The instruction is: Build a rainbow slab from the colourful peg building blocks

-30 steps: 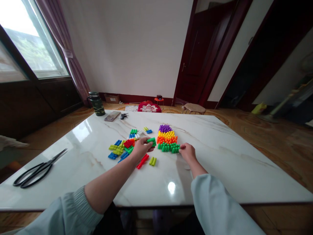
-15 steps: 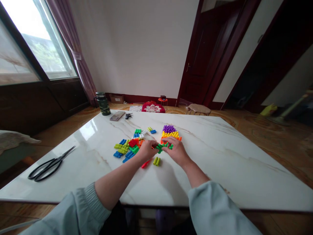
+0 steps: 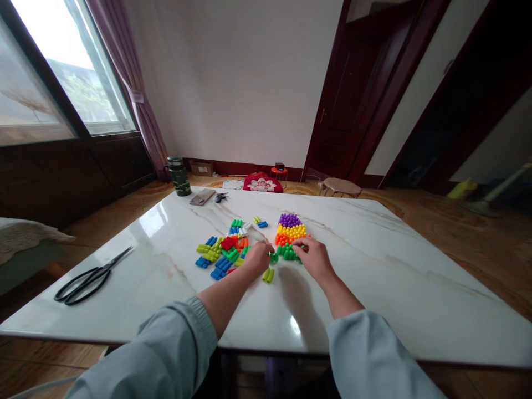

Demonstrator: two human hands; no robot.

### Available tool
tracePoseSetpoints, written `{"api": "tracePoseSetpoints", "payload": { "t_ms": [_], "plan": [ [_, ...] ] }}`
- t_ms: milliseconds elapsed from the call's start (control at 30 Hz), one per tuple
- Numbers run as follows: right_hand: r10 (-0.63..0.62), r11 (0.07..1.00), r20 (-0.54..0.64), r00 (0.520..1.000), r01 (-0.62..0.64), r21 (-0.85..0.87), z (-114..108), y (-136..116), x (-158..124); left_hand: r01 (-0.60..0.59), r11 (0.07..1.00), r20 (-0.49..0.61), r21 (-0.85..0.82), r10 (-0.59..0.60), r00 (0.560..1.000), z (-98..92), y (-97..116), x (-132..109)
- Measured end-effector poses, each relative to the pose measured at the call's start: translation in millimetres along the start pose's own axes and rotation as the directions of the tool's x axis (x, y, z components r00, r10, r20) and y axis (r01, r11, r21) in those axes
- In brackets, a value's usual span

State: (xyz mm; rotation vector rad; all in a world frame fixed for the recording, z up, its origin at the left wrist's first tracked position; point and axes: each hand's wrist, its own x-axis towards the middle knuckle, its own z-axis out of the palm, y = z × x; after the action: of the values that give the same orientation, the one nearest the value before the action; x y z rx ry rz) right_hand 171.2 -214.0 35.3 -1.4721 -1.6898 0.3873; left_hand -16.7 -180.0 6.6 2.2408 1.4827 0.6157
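Note:
A block of plastic bullet-shaped building blocks lies on the table in colour bands: purple blocks (image 3: 290,220) at the back, then yellow blocks (image 3: 291,231), orange blocks (image 3: 283,239) and a green row (image 3: 286,252) nearest me. At the left end of that row, my left hand (image 3: 258,258) is closed, its fingertips at a small green building block (image 3: 274,258). My right hand (image 3: 316,257) has its thumb and fingers drawn together over the row's right end, hiding part of it. Whatever is between those fingers is not visible. A yellow-green block (image 3: 268,275) lies just in front.
Loose blue, green, red and lime blocks (image 3: 211,255) are heaped to the left. Black-handled scissors (image 3: 93,277) rest at the table's left. A camouflage flask (image 3: 179,177), a phone (image 3: 202,197) and keys (image 3: 221,197) stand or lie along the back edge.
My hands have moved apart, the right one going right along the green row. More of the green and orange blocks shows between them. The view has shifted slightly.

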Motion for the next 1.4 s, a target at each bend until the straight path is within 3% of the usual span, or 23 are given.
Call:
{"api": "tracePoseSetpoints", "payload": {
  "t_ms": [333,433,567,833,1000,1100,1200,1400],
  "plan": [
    [-0.003,1.0,0.058,0.998,0.003,0.005,-1,-6,-5,0.095,0.995,-0.09,0.002,-0.094,0.991,12.7,3,6],
    [0.038,0.998,0.224,0.974,-0.026,-0.057,3,-1,-10,0.087,0.996,-0.04,0.004,-0.087,0.995,13.7,0,2],
    [0.029,0.987,0.416,0.909,0.04,-0.156,18,6,-16,0.087,0.996,-0.004,0.012,-0.087,0.996,17.7,-3,-2],
    [0.014,0.973,0.41,0.912,0.082,-0.217,39,15,-17,0.047,0.997,0.087,0.064,-0.053,0.995,17.4,-1,-2],
    [0.057,0.959,0.487,0.871,0.088,-0.27,37,12,-15,0.039,0.992,0.127,0.118,-0.054,0.99,14.9,3,-2],
    [0.094,0.957,0.505,0.858,0.063,-0.284,36,7,-15,0.046,0.985,0.131,0.164,-0.068,0.989,4.0,5,-1],
    [0.147,0.952,0.518,0.843,0.021,-0.304,34,-1,-15,0.096,0.966,0.112,0.239,-0.126,0.986,-22.8,-2,0],
    [0.129,0.954,0.528,0.839,0.041,-0.298,31,-11,-15,0.257,0.87,0.087,0.42,-0.321,0.943,-87.4,-45,-15]
  ]
}}
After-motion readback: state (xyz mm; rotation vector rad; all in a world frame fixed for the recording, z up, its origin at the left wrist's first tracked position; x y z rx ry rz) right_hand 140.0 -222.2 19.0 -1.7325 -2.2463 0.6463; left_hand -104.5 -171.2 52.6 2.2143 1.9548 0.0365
